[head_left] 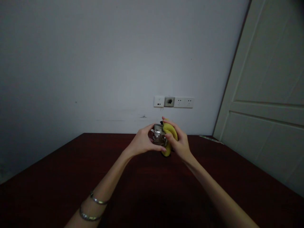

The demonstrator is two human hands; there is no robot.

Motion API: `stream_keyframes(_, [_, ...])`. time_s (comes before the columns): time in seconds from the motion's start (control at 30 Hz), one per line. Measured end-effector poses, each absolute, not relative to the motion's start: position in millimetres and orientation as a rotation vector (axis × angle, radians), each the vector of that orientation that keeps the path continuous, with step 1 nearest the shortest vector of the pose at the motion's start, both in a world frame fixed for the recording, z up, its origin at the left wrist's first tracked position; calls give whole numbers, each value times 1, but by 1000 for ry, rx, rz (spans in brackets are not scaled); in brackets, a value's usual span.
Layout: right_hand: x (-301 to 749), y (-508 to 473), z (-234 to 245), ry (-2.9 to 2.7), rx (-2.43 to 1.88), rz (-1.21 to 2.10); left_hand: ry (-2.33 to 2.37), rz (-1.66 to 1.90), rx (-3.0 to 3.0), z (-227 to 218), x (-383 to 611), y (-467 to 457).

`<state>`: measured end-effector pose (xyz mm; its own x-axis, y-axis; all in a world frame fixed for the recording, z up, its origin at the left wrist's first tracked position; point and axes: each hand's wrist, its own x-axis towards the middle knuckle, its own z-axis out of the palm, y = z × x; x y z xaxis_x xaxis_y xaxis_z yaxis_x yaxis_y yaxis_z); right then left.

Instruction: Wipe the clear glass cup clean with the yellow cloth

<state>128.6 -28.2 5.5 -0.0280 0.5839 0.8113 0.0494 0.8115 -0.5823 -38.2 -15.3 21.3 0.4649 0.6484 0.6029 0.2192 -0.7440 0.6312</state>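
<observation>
Nearest my camera, at lower left, the left forearm (111,177) wears two silver bangles (91,218). Beneath it I see a dark reddish-brown tabletop (142,196) running back to a plain, pale wall (95,63) in dim light. Along the wall, from left to right, are dark scuff marks (143,116), then a row of fittings: a white plate (159,101), a grey plate (169,101) and a white socket panel (184,102). A thin, flat strip (210,139) lies near the tabletop's far right corner. At the right stands a pale, panelled door (268,63), slanting through my wide view.

In the middle, two bare hands meet. The left hand (142,142) has its fingers curled around a clear, shiny container (158,134), its thumb running underneath. Dim reflections cross the container's side; I cannot tell whether anything is inside.

Directly right of the container, and seemingly touching it, is a yellow banana (171,130), held up at the tabletop's far edge as I see it. It is curved and roughly upright, with a dark tip at the top; I cannot tell whether it is one fruit or more. The right hand (180,142) grips it, thumb across the near side, fingers behind.
</observation>
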Motion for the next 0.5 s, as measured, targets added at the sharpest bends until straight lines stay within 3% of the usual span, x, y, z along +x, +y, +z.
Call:
stream_keyframes(0.23, [126, -18, 5, -1365, -613, 560, 632, 1200, 2312, 17, -32, -16])
stream_keyframes(0.5, [124, -28, 7, -1486, -581, 395, 738, 1228, 2246, 15, -32, -15])
